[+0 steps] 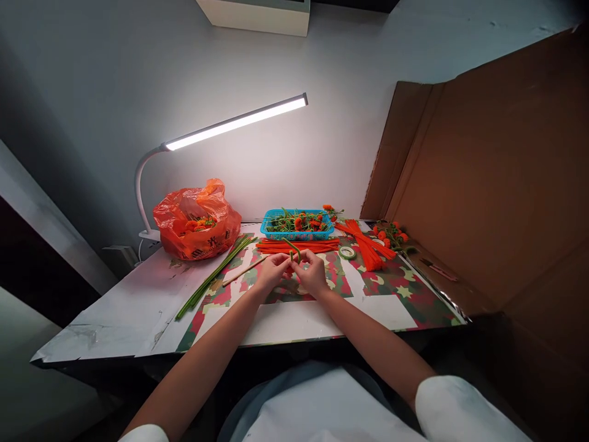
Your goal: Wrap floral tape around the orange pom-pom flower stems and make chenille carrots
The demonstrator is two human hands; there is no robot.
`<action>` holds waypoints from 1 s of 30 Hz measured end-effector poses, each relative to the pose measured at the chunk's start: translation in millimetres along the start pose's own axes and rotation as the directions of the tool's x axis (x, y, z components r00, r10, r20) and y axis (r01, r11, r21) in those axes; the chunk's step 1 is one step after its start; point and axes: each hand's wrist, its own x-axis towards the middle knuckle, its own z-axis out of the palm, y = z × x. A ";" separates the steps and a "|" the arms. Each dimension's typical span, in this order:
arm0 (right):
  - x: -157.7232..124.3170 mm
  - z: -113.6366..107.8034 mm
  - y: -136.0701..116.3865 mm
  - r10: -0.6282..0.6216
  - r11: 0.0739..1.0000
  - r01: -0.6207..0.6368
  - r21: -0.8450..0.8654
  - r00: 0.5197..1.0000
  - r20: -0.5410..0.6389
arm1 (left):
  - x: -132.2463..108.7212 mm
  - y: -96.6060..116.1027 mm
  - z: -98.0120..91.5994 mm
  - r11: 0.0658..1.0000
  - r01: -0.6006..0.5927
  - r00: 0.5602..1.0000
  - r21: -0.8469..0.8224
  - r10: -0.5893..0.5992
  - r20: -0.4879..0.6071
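Observation:
My left hand (pixel 275 270) and my right hand (pixel 311 274) meet over the middle of the table, fingertips pinched close together. Between them is a bent green fuzzy stem (pixel 291 245), like a pipe cleaner, with one end sticking up to the left. Both hands are closed on it; the fingers partly hide its lower part. Just behind the hands lies a row of orange-red fuzzy stems (pixel 317 246). A thin wooden stick (pixel 243 272) rests beside my left hand, and a bundle of green stems (pixel 209 283) lies farther left.
An orange plastic bag (pixel 184 215) with orange flowers stands at the left under a lit lamp (pixel 239 123). Behind sits a blue basket (pixel 297 236) of flowers. To the right are a tape roll (pixel 346 252), an orange-red bundle (pixel 368 248), more flowers (pixel 391 236) and a cardboard wall (pixel 483 166).

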 end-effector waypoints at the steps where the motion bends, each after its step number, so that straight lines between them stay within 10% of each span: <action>1: 1.1 0.8 1.7 0.050 0.998 -0.050 0.023 0.999 -0.013 | -0.8 0.5 1.7 1.000 -0.022 1.000 0.010 0.022 -0.008; 15: -1.1 1.3 -2.1 0.117 0.985 -0.114 0.129 0.993 -0.018 | 2.1 -1.1 -2.3 0.996 -0.064 0.994 -0.062 0.058 -0.090; 24: -4.3 -5.2 -2.4 -0.233 0.959 0.250 -0.131 0.963 0.135 | 3.6 -5.8 -0.9 0.996 -0.051 0.990 -0.072 0.041 -0.135; 30: -2.0 -3.6 -8.8 -0.007 1.000 0.008 -0.026 1.000 0.020 | -0.5 1.0 0.6 0.996 -0.082 0.988 -0.034 0.077 -0.131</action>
